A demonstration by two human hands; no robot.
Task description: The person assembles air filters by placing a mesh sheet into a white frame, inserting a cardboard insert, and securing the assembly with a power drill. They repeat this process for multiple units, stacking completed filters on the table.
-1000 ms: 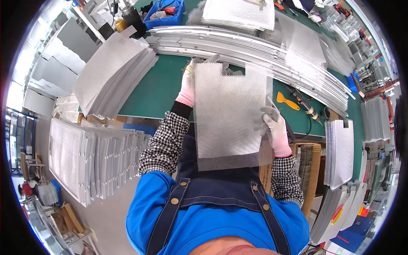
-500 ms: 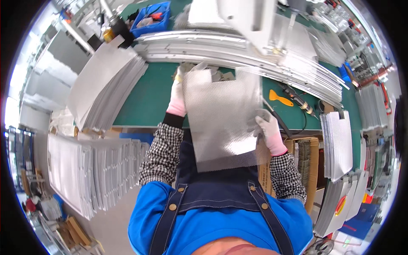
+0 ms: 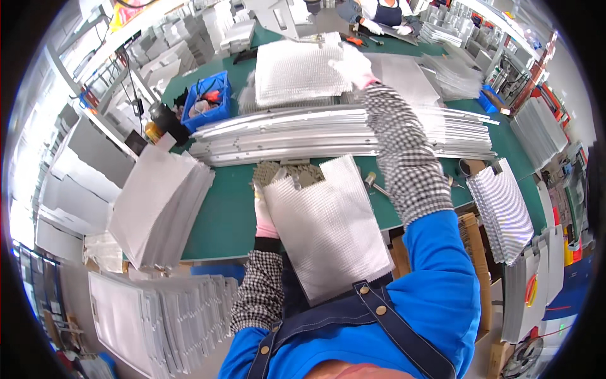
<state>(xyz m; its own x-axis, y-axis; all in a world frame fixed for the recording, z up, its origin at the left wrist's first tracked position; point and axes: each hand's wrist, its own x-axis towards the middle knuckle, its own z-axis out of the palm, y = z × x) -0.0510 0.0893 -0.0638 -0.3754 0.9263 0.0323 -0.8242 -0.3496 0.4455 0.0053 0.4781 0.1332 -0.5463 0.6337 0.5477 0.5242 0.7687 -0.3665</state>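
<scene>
1. Left hand [image 3: 261, 207]: gloved, gripping the left edge of a notched mesh sheet [image 3: 331, 230]; fingers partly hidden behind it.
2. Right hand [image 3: 353, 66]: gloved, arm stretched out, on the right part of the far mesh stack [image 3: 291, 72]. Glare there; can't tell if it's pinching anything.
3. Mesh sheet: tilted, notch at far end, over the bench's [image 3: 218, 218] near edge and the person's lap. One layer or more, can't tell.
4. Status: notch already cut, no frame visible on the sheet. Far mesh stack holds plenty; no sheet visibly lifted off it. Total left: can't tell.
5. Just beyond the sheet: grey-green pile [image 3: 271, 172], then metal strips [image 3: 278, 139] lying left to right.
6. Farther out: sheet stack [image 3: 148, 211] left, notched stack [image 3: 502, 211] right, blue bin [image 3: 211, 117] far left.
</scene>
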